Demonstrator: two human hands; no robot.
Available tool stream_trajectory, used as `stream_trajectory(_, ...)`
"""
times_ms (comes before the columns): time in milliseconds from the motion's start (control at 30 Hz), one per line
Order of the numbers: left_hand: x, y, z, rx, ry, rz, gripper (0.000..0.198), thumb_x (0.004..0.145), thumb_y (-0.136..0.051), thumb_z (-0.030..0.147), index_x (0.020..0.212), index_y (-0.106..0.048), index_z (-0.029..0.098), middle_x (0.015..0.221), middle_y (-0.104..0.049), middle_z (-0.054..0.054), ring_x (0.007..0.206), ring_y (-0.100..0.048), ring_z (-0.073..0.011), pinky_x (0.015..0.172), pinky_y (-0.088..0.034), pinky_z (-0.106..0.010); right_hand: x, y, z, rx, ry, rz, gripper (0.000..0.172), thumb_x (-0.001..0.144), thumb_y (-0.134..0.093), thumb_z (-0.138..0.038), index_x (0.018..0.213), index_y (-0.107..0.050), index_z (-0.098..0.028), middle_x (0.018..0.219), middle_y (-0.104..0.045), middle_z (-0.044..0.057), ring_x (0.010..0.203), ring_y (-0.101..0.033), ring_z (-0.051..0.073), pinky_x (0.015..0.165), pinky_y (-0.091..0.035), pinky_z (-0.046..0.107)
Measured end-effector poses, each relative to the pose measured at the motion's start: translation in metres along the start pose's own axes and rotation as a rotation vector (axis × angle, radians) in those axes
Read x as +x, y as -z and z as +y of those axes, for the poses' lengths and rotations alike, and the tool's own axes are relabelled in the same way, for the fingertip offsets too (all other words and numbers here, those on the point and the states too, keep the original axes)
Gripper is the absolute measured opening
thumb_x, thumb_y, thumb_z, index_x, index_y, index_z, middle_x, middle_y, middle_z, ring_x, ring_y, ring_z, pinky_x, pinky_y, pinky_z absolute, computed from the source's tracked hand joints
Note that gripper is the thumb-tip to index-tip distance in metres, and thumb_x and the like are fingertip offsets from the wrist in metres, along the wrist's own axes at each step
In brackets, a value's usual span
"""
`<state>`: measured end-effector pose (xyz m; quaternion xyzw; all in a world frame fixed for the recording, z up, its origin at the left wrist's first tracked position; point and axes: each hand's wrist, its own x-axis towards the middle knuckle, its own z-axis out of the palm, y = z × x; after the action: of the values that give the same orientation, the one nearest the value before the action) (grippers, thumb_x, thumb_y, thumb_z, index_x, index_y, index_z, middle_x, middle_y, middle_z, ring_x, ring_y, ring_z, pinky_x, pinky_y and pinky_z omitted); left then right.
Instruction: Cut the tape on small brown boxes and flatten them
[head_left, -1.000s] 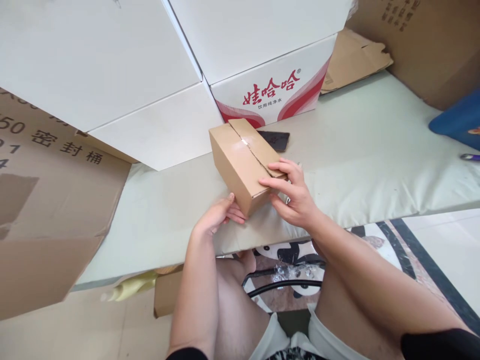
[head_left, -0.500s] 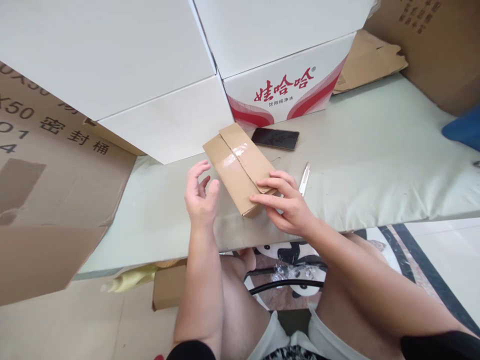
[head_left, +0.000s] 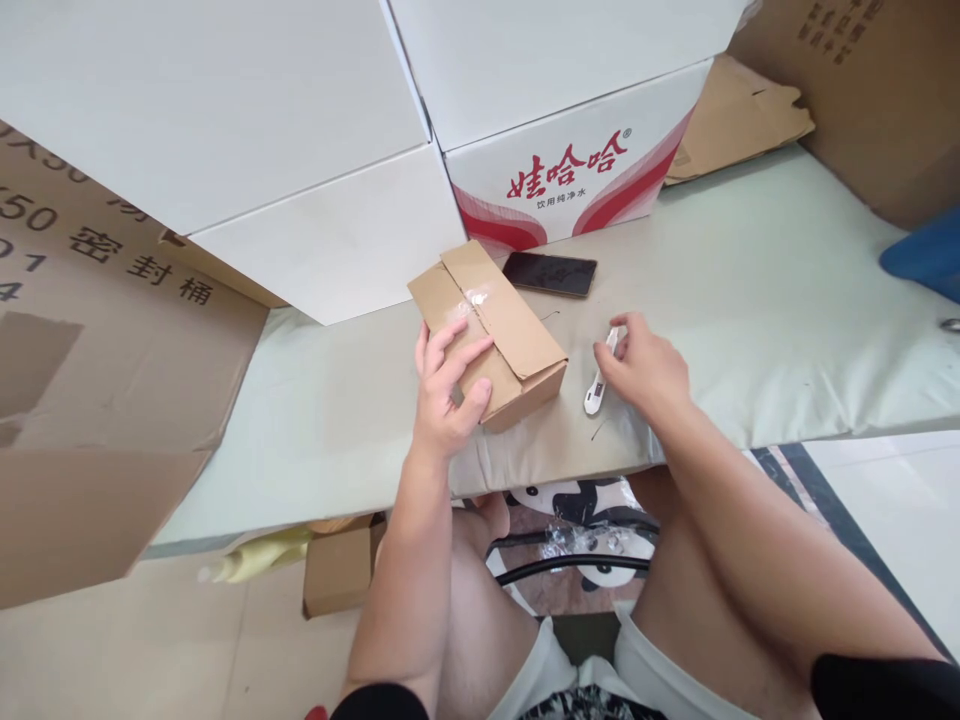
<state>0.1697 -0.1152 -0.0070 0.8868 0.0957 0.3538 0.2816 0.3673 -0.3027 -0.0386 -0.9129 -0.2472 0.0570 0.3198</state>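
A small brown cardboard box (head_left: 517,320) lies at a slant on the pale green cloth, a strip of clear tape across its top seam. My left hand (head_left: 450,385) grips its left near side, with fingers over the top flap and the thumb by the near corner. To the right of the box is a white utility knife (head_left: 595,393). The thumb and fingers of my right hand (head_left: 649,360) are closed around its far part, which they partly hide. The knife's near end still lies on or just above the cloth; I cannot tell which.
A dark phone (head_left: 551,273) lies behind the box, before a white and red carton (head_left: 570,190) and stacked white boxes (head_left: 330,240). A large cardboard carton (head_left: 150,370) stands left. Something blue (head_left: 926,260) sits at the right edge. Below is a smaller brown box (head_left: 337,570).
My left hand has moved right onto the box and taken hold of it. My right hand has left the box's near right end and closed on the utility knife.
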Motion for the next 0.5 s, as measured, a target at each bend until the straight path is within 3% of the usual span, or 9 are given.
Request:
stream_trajectory(100,0.0,0.0,0.001,0.068,-0.012,-0.007,0.051,0.099,-0.046,0.061,0.126,-0.071,0.026,0.141,-0.06,-0.011,0.14,-0.053,-0.03,0.132,-0.016,-0.058,-0.003,0.006,-0.007,-0.293,-0.044,-0.262,0.057,0.09,-0.052,-0.045,0.141,-0.055,-0.019,0.095,-0.074,0.016,0.084,-0.068,0.035,0.071,-0.05,0.043)
stream_trajectory(200,0.0,0.001,0.003,0.088,-0.029,-0.023,0.054,0.1,-0.044,0.063,0.127,-0.07,0.025,0.14,-0.06,-0.012,0.14,-0.053,-0.0298,0.132,-0.016,-0.059,-0.007,0.008,-0.016,-0.326,-0.04,-0.363,0.06,0.09,-0.05,-0.038,0.149,-0.049,-0.024,0.106,-0.074,0.016,0.094,-0.07,0.036,0.076,-0.05,0.042)
stream_trajectory(267,0.0,0.001,0.005,0.064,-0.044,-0.043,0.054,0.099,-0.046,0.063,0.129,-0.07,0.024,0.14,-0.06,-0.012,0.14,-0.052,-0.0301,0.132,-0.013,-0.059,-0.004,0.005,-0.017,-0.165,-0.063,-0.277,0.057,0.086,-0.053,-0.034,0.142,-0.056,-0.027,0.098,-0.074,0.011,0.093,-0.069,0.033,0.079,-0.05,0.042)
stream_trajectory(367,0.0,0.002,0.01,0.027,-0.059,-0.086,0.054,0.098,-0.048,0.062,0.131,-0.069,0.024,0.142,-0.059,-0.012,0.142,-0.051,-0.03,0.133,-0.011,-0.059,0.008,-0.002,-0.015,0.32,-0.086,0.005,0.043,0.082,-0.05,-0.032,0.122,-0.064,-0.024,0.075,-0.063,0.002,0.077,-0.064,0.025,0.074,-0.05,0.037)
stream_trajectory(500,-0.002,-0.002,0.026,0.023,-0.077,-0.151,0.057,0.098,-0.044,0.066,0.129,-0.07,0.027,0.141,-0.06,-0.01,0.138,-0.053,-0.0291,0.132,-0.012,-0.059,0.027,-0.003,-0.015,1.006,-0.098,0.226,0.033,0.083,-0.046,-0.041,0.109,-0.057,-0.026,0.071,-0.058,-0.003,0.058,-0.058,0.016,0.058,-0.045,0.029)
